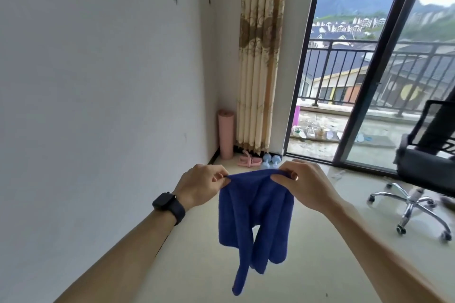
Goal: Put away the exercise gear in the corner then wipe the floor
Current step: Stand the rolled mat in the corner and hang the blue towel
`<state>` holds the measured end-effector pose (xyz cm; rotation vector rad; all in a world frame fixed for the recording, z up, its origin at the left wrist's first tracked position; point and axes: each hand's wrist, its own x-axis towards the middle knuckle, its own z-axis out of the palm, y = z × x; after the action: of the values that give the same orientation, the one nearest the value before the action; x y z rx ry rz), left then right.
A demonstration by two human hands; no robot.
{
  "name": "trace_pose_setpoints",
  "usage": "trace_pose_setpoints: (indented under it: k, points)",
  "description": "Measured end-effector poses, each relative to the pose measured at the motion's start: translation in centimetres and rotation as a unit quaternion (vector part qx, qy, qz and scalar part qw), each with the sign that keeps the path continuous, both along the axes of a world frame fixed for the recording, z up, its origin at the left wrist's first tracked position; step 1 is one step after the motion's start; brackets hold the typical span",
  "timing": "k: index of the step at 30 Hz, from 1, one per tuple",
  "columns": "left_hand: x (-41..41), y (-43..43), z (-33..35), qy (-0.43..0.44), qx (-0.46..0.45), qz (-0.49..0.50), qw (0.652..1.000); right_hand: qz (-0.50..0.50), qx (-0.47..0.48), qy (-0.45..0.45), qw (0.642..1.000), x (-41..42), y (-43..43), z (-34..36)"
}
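cloth (256, 219) pinched at top edge by left hand (200, 186), right hand (305, 183) | mat (226, 134), dumbbells (270, 158) in corner: done | floor (320, 241) wiping left

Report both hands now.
Left hand: pinched shut on one top corner of the blue microfibre cloth.
Right hand: pinched shut on the other top corner.

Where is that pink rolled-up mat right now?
The pink mat stands upright in the far corner against the white wall, just left of the curtain.
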<state>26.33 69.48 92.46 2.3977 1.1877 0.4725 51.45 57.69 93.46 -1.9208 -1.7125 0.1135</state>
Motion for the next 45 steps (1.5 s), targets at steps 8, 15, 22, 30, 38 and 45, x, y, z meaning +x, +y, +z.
trace_pose_setpoints:
  k: [8,15,22,30,38,45]
  points:
    - [14.6,13.9,-2.3,0.059,-0.013,-0.026,0.998,-0.038,0.010,0.019,0.999,14.7,12.2,-2.1]
    - [26.4,25.3,-3.2,0.118,0.072,0.090,0.986,-0.038,0.024,0.023,0.999,29.2,22.4,-2.7]
    - [34.7,36.0,-3.1,0.159,0.069,0.125,0.977,-0.044,-0.001,0.017,0.999,40.3,32.6,-3.0]
    - [44.4,49.8,-4.3,0.137,0.086,0.118,0.980,-0.036,-0.003,0.017,0.999,50.1,46.9,-4.2]
    - [51.2,64.5,-3.3,0.116,0.078,0.149,0.979,0.014,-0.015,-0.012,1.000,55.5,62.8,-2.2]
    - [51.6,74.6,-3.1,0.128,0.063,0.235,0.962,0.134,0.010,0.019,0.991,56.1,79.3,-2.9]
